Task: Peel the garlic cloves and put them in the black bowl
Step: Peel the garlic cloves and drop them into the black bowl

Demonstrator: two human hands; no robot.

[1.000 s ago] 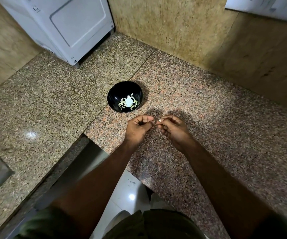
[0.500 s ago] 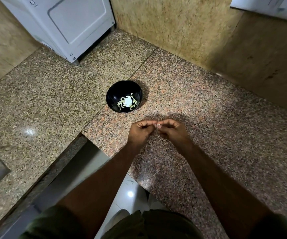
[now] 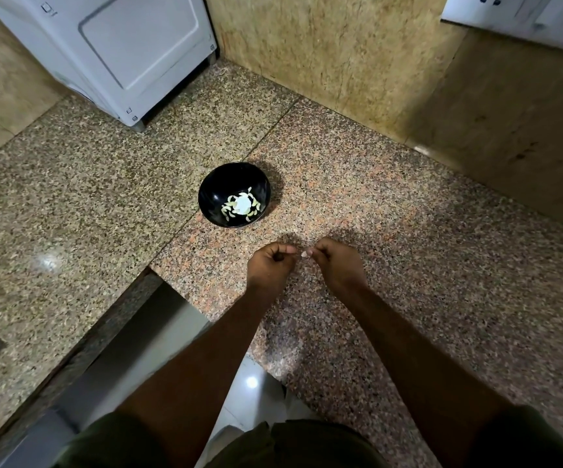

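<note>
A black bowl (image 3: 212,194) stands on the granite counter (image 3: 408,248), holding several pale peeled garlic cloves (image 3: 239,208) round a white patch at its bottom. Just in front of the bowl my two hands meet above the counter. A small pale garlic clove (image 3: 304,254) shows between their fingertips. My right hand (image 3: 336,265) pinches it with curled fingers. My left hand (image 3: 270,263) has its fingers curled and its fingertips at the clove; I cannot tell whether they hold the clove or a bit of skin.
A white appliance (image 3: 121,52) stands at the back left on the counter. Stone walls (image 3: 341,55) close the corner behind. The counter is L-shaped, with a cut-out edge (image 3: 158,275) below my left arm and floor tiles (image 3: 249,383) beneath.
The view has shifted a little, so the bowl sits slightly higher. My hands stay together at the clove, fingertips working it; the hands have turned so more of their backs show.
</note>
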